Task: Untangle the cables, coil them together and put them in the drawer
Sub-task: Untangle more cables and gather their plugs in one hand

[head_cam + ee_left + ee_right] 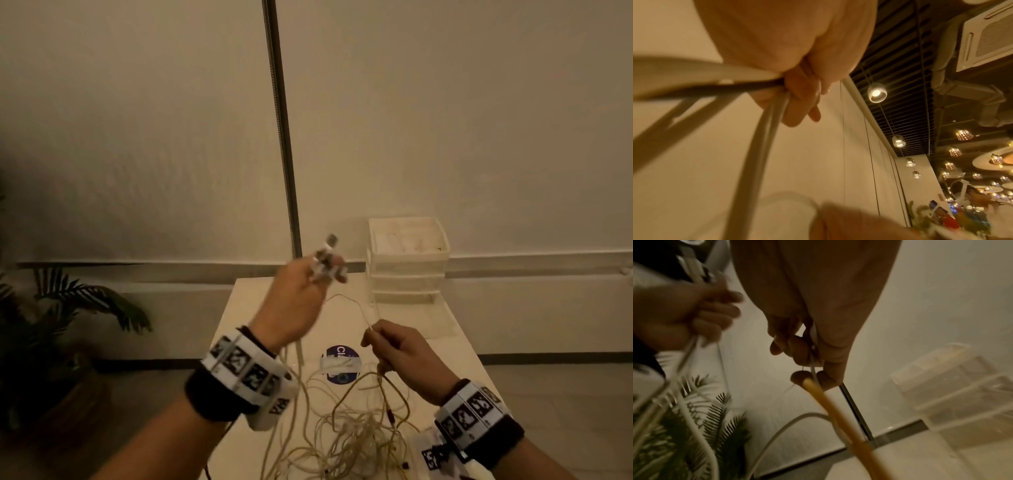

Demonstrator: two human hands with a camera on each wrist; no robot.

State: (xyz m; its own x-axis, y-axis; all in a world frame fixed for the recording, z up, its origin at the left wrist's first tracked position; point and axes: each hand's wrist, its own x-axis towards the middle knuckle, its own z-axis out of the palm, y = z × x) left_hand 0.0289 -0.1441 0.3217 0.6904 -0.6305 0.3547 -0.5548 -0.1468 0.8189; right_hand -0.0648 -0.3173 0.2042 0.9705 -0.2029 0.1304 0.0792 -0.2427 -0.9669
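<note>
Head view blurs connectors (328,261) in left hand (297,301); tangled cables (356,435) cropped below.

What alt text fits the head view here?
Left hand holds up a bunch of cable plugs; right hand pinches a thin cable above a tangled pile on a white table, stacked drawers behind.

Both forearms are bare. Each wrist wears a black band (219,401) under a white cuff (250,368) of square black-and-white markers — the right cuff (471,416) matches, its black band (503,442) at 4 o'clock.
</note>
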